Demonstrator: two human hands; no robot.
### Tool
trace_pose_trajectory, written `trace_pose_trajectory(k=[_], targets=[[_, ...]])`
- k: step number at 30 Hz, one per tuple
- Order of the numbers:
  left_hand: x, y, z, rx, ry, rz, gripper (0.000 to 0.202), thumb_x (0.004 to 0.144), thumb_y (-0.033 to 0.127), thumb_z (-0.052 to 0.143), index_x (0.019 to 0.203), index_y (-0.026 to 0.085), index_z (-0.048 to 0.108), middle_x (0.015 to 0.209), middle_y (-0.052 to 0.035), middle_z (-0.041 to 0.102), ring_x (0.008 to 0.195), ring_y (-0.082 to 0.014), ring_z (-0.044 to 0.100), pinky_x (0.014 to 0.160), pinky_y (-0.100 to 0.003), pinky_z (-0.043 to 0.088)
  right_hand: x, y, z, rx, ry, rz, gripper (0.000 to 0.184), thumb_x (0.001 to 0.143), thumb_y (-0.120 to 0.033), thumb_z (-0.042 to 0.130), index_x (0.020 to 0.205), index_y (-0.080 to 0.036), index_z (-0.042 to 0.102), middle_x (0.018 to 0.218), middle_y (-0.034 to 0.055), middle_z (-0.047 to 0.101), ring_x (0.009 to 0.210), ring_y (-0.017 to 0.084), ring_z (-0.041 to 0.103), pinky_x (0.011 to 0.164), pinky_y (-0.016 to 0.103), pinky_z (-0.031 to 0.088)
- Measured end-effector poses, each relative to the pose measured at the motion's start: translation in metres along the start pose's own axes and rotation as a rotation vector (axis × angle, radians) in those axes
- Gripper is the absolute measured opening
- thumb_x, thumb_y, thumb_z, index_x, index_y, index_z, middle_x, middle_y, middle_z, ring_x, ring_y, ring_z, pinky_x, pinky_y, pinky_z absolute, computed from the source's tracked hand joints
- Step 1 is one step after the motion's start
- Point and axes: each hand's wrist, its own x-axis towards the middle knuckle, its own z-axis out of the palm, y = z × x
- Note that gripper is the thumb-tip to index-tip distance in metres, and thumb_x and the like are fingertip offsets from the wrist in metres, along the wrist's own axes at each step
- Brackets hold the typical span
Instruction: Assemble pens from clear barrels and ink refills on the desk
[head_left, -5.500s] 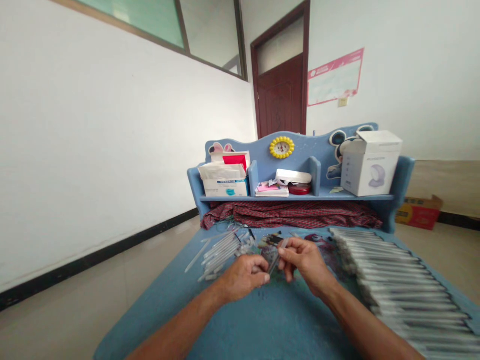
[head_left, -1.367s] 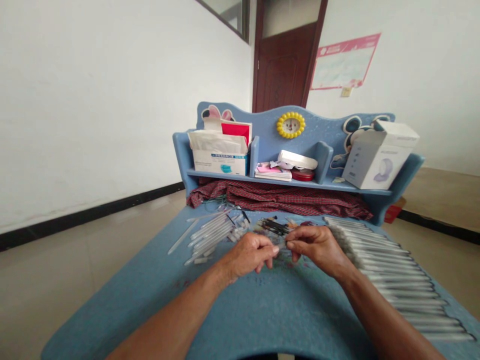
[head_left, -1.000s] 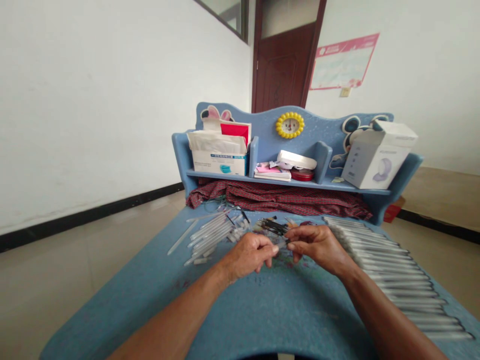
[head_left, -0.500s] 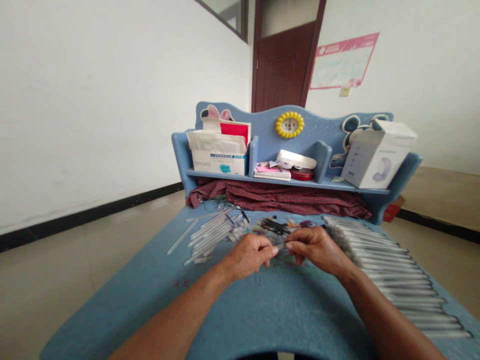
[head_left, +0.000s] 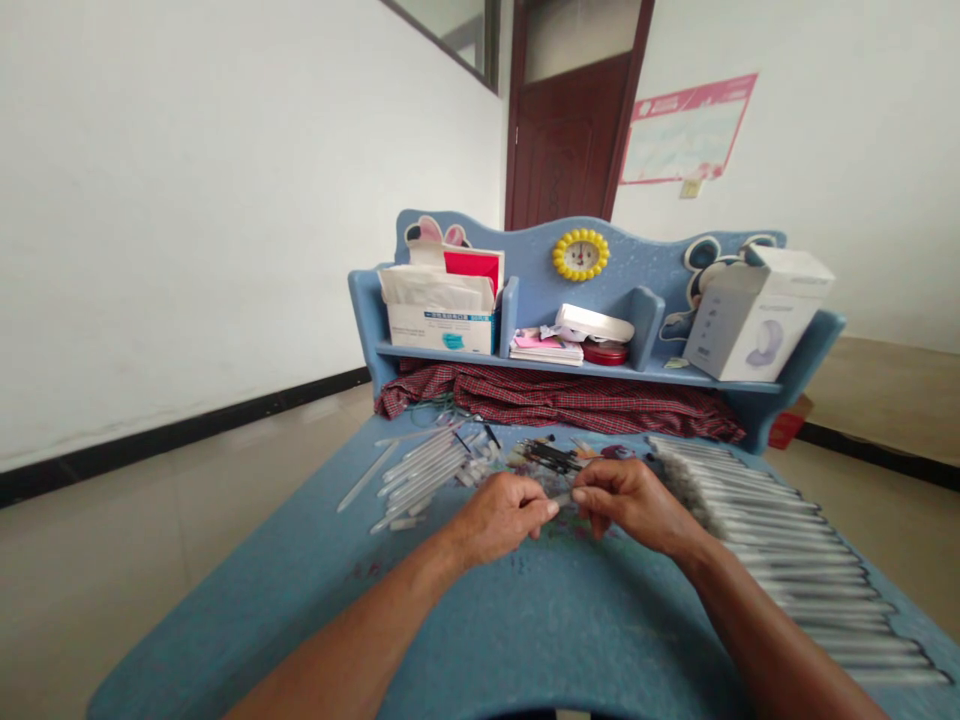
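Above the middle of the blue table (head_left: 525, 630), my left hand (head_left: 506, 515) and my right hand (head_left: 626, 500) meet at a small pale, tube-like piece (head_left: 561, 499). The left thumb and fingers pinch its left end. My right fingertips close on the other end, partly hiding it. Beyond the hands lies a heap of thin black sticks (head_left: 551, 456). Clear plastic tubes (head_left: 427, 470) are piled to the left, with short white pieces (head_left: 474, 467) beside them. Many long clear tubes with dark ends (head_left: 802, 570) lie in a row by my right forearm.
A grey fuzzy bundle (head_left: 686, 490) sits between my right hand and the tube row. Checked cloth (head_left: 555, 398) lies under the blue shelf (head_left: 637, 368). On the shelf stand a mask box (head_left: 435, 330), papers (head_left: 546, 348), a red tin (head_left: 604, 353) and a white box (head_left: 750, 320).
The view has shifted slightly, so everything appears a little lower. Both hands keep their pinch on the small pale piece, with barely any movement.
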Motion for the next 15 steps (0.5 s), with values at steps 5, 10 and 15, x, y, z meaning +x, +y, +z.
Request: trace_pose_trajectory(k=[5, 10, 15], targets=[[0.0003, 0.001, -0.0001, 0.009, 0.014, -0.017, 0.035, 0.079, 0.04, 0.042, 0.059, 0.015, 0.055, 0.044, 0.0049, 0.044, 0.042, -0.007, 0.041, 0.043, -0.018, 0.028, 0.0, -0.0008, -0.0002, -0.066, 0.004, 0.018, 0.041, 0.081, -0.049, 0.046, 0.061, -0.014, 0.054, 0.05, -0.001, 0.052, 0.038, 0.009, 0.051, 0.037, 0.019, 0.035], [-0.0008, 0.0031, 0.0004, 0.002, -0.002, -0.009, 0.034, 0.078, 0.039, 0.043, 0.059, 0.014, 0.055, 0.043, 0.0049, 0.044, 0.041, -0.0069, 0.041, 0.043, -0.018, 0.028, 0.0002, 0.0, -0.0017, -0.016, -0.034, 0.036, 0.038, 0.077, -0.049, 0.051, 0.063, -0.014, 0.054, 0.051, -0.0009, 0.055, 0.038, 0.009, 0.052, 0.037, 0.018, 0.037], [-0.0011, 0.0038, 0.0004, 0.001, 0.0, -0.01, 0.034, 0.079, 0.039, 0.043, 0.059, 0.014, 0.055, 0.044, 0.005, 0.044, 0.042, -0.0068, 0.041, 0.043, -0.018, 0.028, -0.0003, 0.0009, -0.0019, -0.026, -0.016, 0.042, 0.04, 0.079, -0.05, 0.048, 0.064, -0.014, 0.054, 0.05, -0.0009, 0.055, 0.037, 0.009, 0.052, 0.036, 0.018, 0.035]])
